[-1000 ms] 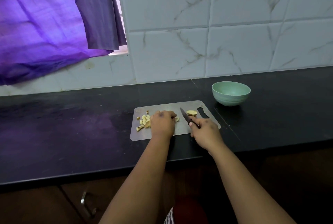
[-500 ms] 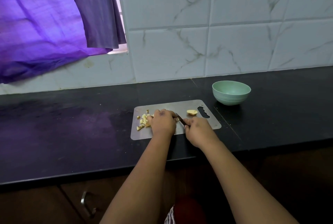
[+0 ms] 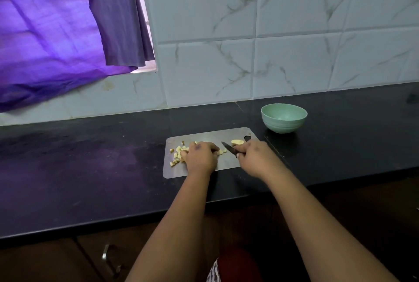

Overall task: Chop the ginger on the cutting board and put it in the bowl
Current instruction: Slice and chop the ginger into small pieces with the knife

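Note:
A grey cutting board (image 3: 204, 135) lies on the black counter. Chopped ginger pieces (image 3: 178, 153) are scattered on its left side, and one larger uncut ginger chunk (image 3: 237, 141) sits near the board's handle hole. My left hand (image 3: 200, 157) rests curled on the board over ginger, with a few cut bits showing at its right edge. My right hand (image 3: 255, 157) grips a small dark knife (image 3: 229, 148), blade pointing left toward the left hand and lifted off the pieces. The green bowl (image 3: 283, 118) stands behind the board's right corner and looks empty.
The black counter (image 3: 90, 168) stretches wide to the left and right. A tiled wall (image 3: 272, 43) rises behind it, and a purple curtain (image 3: 56, 32) hangs at the upper left. Dark cabinet fronts with a metal handle (image 3: 106, 256) lie below the counter edge.
My right hand brought the knife down against the ginger beside my left hand, then drew it back to the right so the blade shows again. My left hand stayed in place.

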The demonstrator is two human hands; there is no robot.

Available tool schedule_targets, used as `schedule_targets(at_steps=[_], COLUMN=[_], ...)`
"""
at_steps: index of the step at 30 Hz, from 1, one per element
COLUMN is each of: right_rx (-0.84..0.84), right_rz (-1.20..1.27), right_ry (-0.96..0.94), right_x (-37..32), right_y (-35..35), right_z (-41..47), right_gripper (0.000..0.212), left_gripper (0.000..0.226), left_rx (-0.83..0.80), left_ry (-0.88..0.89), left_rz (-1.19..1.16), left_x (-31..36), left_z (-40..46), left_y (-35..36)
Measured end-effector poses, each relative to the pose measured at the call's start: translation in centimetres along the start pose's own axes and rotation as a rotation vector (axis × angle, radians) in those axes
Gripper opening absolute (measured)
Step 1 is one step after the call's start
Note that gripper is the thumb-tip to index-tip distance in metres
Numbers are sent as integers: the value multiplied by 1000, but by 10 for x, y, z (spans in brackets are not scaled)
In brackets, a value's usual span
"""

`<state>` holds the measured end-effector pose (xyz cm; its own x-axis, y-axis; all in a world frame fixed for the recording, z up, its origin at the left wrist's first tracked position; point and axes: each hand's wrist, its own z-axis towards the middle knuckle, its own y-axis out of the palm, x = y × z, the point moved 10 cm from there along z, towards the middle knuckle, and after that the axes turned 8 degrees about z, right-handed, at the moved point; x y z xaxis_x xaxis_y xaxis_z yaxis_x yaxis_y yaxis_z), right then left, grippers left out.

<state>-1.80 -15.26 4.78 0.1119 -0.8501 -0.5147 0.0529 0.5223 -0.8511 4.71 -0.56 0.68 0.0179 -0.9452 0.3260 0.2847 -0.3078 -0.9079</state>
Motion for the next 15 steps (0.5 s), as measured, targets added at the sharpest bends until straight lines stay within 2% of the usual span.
schedule_targets(at_steps=[3, 6, 11, 15], right_rx=[58, 62, 22, -49], right_rz=[141, 171, 65, -71], right_ry=[-36, -39, 21, 62], right_x=[2, 1, 1, -10], right_y=[14, 23, 36, 36], right_z=[-7, -3, 8, 14], right_gripper=[34, 34, 32, 9], left_gripper=[18, 19, 17, 15], left_rx=[16, 20, -15, -44], left_ry=[-26, -42, -52, -70], left_rz=[-12, -14, -18, -53], left_x=[-4, -5, -6, -12], left_z=[1, 2, 4, 6], left_y=[0, -1, 2, 7])
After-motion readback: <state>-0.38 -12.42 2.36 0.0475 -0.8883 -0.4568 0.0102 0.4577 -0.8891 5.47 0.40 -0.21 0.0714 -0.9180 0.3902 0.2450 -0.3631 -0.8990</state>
